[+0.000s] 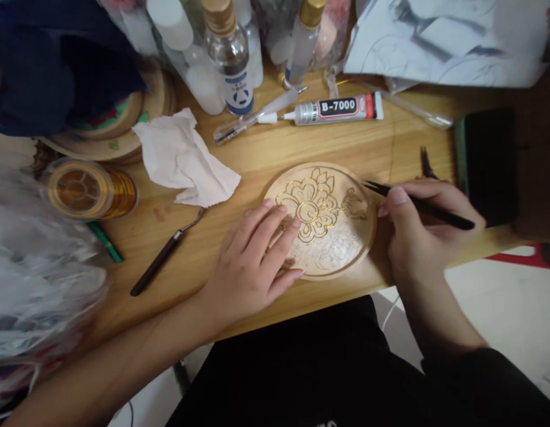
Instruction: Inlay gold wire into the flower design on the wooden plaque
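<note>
A round wooden plate (pixel 313 261) with a raised rim lies near the table's front edge. On it a flower outline of gold wire (pixel 307 212) stands out, with pencil-drawn shapes below and to its right. My left hand (pixel 252 261) rests over the plate's left side, fingers spread on its surface and covering part of the drawing. To the right, my right hand (pixel 421 222) grips black tweezers (pixel 439 213), their tips pointing left over the plate's upper right rim. Whether the tips hold any wire is too small to tell.
Behind the plate lie a B-7000 glue tube (pixel 337 110) and a pen (pixel 261 115). Bottles (pixel 233 65) line the back. At left are a crumpled tissue (pixel 186 157), a gold wire spool (pixel 90 188) and a dark-handled tool (pixel 163 258). A dark phone (pixel 488 166) lies at right.
</note>
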Tool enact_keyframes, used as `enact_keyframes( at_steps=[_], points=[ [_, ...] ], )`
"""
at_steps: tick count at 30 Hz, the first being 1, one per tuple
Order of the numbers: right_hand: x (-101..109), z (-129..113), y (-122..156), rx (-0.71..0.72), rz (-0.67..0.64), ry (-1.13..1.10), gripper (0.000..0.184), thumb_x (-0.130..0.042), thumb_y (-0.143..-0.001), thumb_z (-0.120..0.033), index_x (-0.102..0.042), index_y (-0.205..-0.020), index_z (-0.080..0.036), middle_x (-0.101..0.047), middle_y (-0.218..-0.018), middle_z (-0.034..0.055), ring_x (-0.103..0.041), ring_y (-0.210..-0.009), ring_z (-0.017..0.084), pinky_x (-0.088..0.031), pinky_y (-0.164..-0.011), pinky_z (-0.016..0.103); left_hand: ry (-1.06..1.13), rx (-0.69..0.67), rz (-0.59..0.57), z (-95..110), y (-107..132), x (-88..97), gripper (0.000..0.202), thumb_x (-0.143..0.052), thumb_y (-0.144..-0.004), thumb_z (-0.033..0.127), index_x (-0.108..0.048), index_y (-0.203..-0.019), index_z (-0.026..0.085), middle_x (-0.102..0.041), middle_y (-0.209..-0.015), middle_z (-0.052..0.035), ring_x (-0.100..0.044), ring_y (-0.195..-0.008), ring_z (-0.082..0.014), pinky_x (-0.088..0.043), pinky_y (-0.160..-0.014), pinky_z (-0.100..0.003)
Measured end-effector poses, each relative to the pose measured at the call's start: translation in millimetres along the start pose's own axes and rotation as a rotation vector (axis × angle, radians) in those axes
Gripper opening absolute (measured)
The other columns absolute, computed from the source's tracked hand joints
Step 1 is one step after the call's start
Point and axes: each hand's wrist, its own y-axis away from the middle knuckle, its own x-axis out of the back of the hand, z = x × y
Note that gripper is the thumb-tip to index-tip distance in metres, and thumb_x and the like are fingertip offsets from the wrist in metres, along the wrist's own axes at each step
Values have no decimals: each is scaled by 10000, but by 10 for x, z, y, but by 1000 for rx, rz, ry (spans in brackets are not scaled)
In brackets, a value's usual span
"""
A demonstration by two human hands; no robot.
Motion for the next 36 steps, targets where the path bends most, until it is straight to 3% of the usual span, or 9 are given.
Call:
enact_keyframes(
  at_steps=[3, 9, 18, 27, 36],
  points=[
    [-42, 16, 14, -18, 60, -18, 44, -747, -796, -191, -745, -788, -234, -675, -682, -35, -581, -549, 89, -473, -585, 278, -77, -14, -51, 21, -2, 8, 517, -580, -947, 436, -568, -1313, 71, -560, -1350, -246, -519, -1285, -425, -501, -994, -578],
    [-60, -13, 6, -7, 14, -56, 43, -742, -789, -168, -736, -792, -211, -669, -683, -32, -592, -570, 88, -474, -599, 275, -121, -11, -70, 51, -15, 13, 559, -588, -933, 489, -586, -1307, 74, -557, -1357, -247, -511, -1288, -424, -477, -1018, -570],
    [-96, -57, -21, 18, 15, -38, 34, -737, -784, -189, -713, -760, -188, -678, -677, -15, -612, -588, 102, -492, -586, 272, -117, 12, -48, 42, 38, -47, 533, -550, -955, 484, -557, -1342, 118, -490, -1465, -196, -356, -1427, -401, -343, -1140, -556],
    [-107, -27, -36, 39, -71, -5, 56, -723, -795, -235, -699, -746, -222, -692, -687, -14, -640, -645, 128, -515, -602, 291, -157, -29, 14, 32, 40, -51, 488, -526, -966, 468, -593, -1301, 119, -492, -1460, -214, -400, -1397, -395, -366, -1106, -546],
    [-96, -27, -16, 49, -98, 1, 76, -706, -809, -272, -693, -752, -224, -693, -695, -11, -631, -644, 134, -509, -596, 293, -168, -20, 11, 20, 64, -43, 569, -429, -1001, 491, -514, -1378, 74, -505, -1440, -211, -402, -1393, -380, -348, -1125, -522]
  ],
)
